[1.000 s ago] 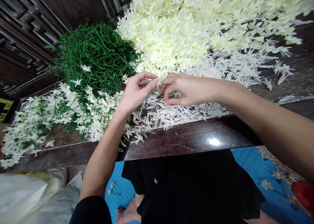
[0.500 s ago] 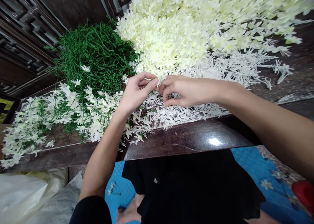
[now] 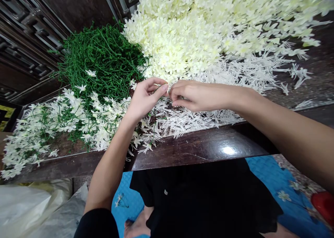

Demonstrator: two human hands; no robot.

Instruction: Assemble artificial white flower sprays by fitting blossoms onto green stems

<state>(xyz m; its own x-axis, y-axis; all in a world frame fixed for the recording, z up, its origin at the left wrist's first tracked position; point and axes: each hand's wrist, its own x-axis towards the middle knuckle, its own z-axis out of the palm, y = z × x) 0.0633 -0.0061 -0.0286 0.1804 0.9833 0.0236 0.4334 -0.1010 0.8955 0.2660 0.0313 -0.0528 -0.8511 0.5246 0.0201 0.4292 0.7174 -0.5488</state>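
My left hand [image 3: 148, 97] is closed, thumb and fingers pinched on something small that I cannot make out. Fingertips nearly touching it, my right hand [image 3: 189, 95] is curled with its fingers bent inward; what it grips is hidden. Beneath and to the right of the hands lie thin white spiky pieces [image 3: 193, 121]. Behind them rises a big heap of pale yellow-white petals [image 3: 180, 43]. A mound of green plastic stems [image 3: 101, 57] stands at the back left. Along the left side spread white flowers on green stems [image 3: 101, 123].
The dark wooden bench edge [image 3: 198, 149] runs in front of my body. A carved wooden back [image 3: 33, 29] rises at the upper left. Pale plastic bags [image 3: 39, 210] lie at the lower left, a blue mat [image 3: 271, 172] below, and a red object [image 3: 323, 205] at the lower right.
The fingers of my right hand have drawn in a little, the lower ones shifting slightly up. My left hand has stayed in place.
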